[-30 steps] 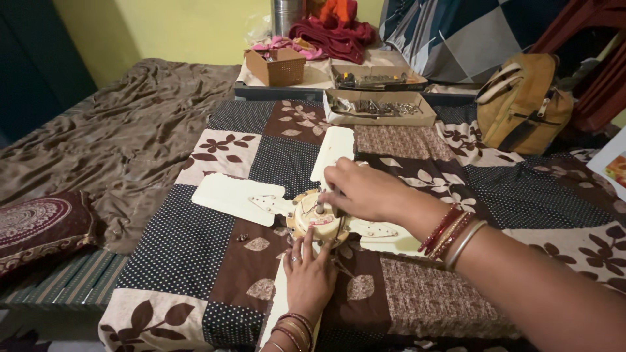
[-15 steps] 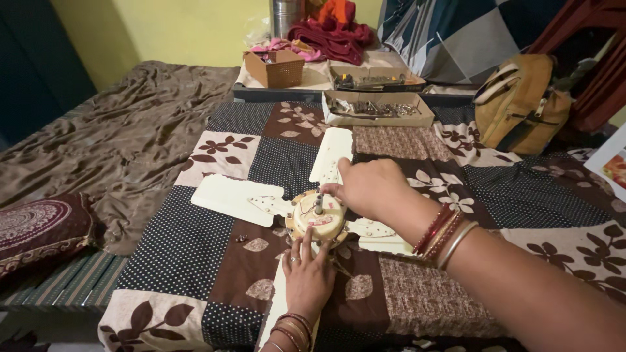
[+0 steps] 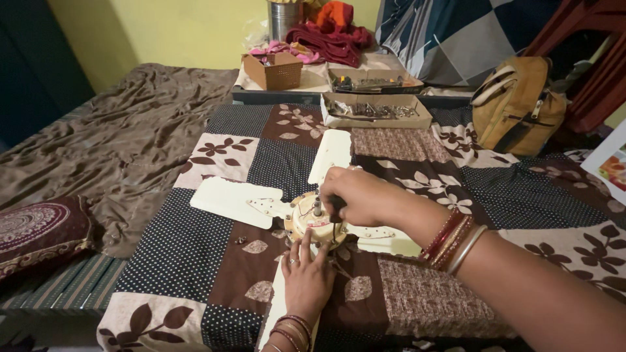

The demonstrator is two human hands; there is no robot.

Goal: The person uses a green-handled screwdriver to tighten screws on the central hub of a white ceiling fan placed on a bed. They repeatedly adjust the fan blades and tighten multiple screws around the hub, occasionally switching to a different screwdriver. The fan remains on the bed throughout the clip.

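Note:
A cream ceiling fan lies flat on the patchwork bedspread, its round motor hub (image 3: 312, 220) in the middle. One blade (image 3: 228, 201) points left and another (image 3: 331, 155) points away from me. My right hand (image 3: 362, 195) is closed around a dark-handled screwdriver (image 3: 336, 210), whose thin shaft points down at the hub's right edge. My left hand (image 3: 306, 277) lies flat with spread fingers on the near blade, fingertips touching the hub's rim. A short spindle stands up from the hub's centre.
Two shallow cardboard trays (image 3: 375, 109) of tools and small metal parts sit beyond the fan. A small brown box (image 3: 274, 70), a steel container (image 3: 283, 16) and red cloth (image 3: 332, 32) lie behind them. A tan backpack (image 3: 518, 104) is at right, a patterned cushion (image 3: 36, 234) at left.
My right hand has shifted slightly over the hub with the screwdriver, and the spindle shows more clearly. My left hand has stayed in place.

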